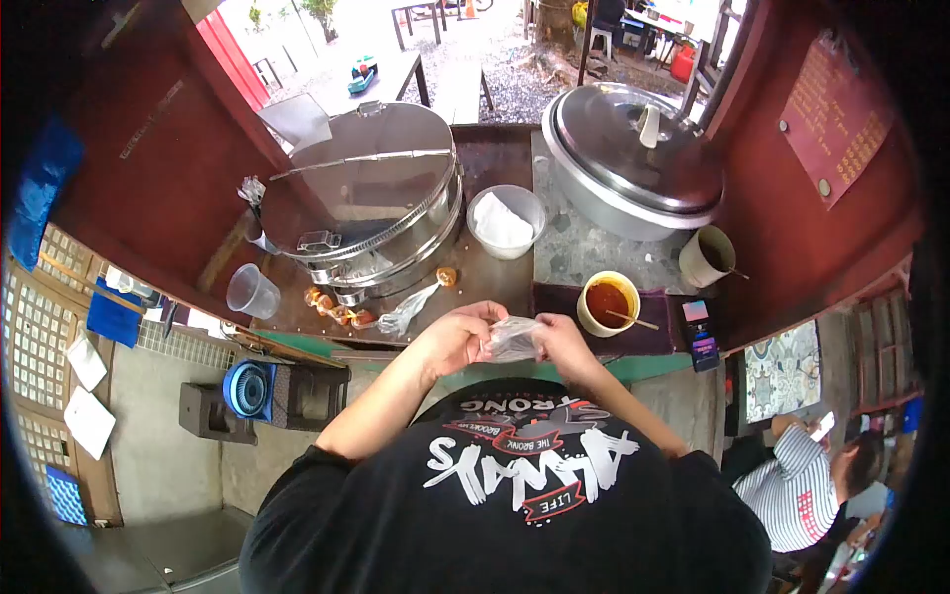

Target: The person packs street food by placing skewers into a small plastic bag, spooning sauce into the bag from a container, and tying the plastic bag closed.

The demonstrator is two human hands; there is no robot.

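Note:
My left hand (461, 339) and my right hand (567, 346) are at the counter's front edge, in front of my chest. Between them is a clear plastic bag (515, 339), pinched by the fingers of both hands. Left of it on the counter lie more thin plastic bags (406, 313) and several small tied bags of orange-brown sauce (339, 311). One more sauce bag (447, 277) sits just behind. To the right of my right hand stands a yellow-rimmed tub of red-brown sauce (606, 299) with a stick in it.
A round steel steamer (376, 203) stands back left, a large lidded pot (633, 148) back right. Between them is a plastic bowl (507, 247) with white contents. A clear cup (254, 291), a phone (700, 339) and a tub with a stick (705, 259) surround. A person (792, 495) is at right.

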